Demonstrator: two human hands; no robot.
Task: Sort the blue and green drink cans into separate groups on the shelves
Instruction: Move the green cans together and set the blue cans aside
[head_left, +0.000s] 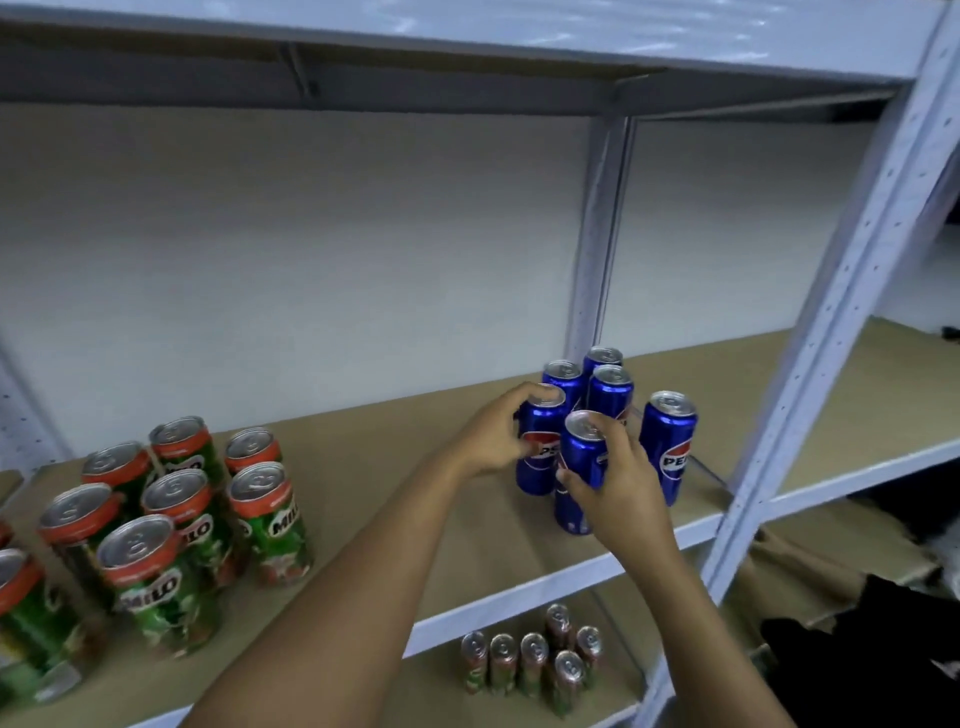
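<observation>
Several blue cans stand grouped on the right of the middle shelf (395, 452). My left hand (493, 436) grips one blue can (540, 462) at the group's left. My right hand (618, 483) grips another blue can (584, 447) at the front. A further blue can (667, 447) stands apart on the right, and three more blue cans (608, 389) stand behind. Several green cans with red tops (176, 525) are clustered at the left of the same shelf.
More green cans (535, 665) stand on the lower shelf (431, 691). A white upright post (831, 322) rises at the right, with another shelf bay (857, 405) beyond it. The shelf above (467, 36) overhangs. Dark items (883, 634) lie at lower right.
</observation>
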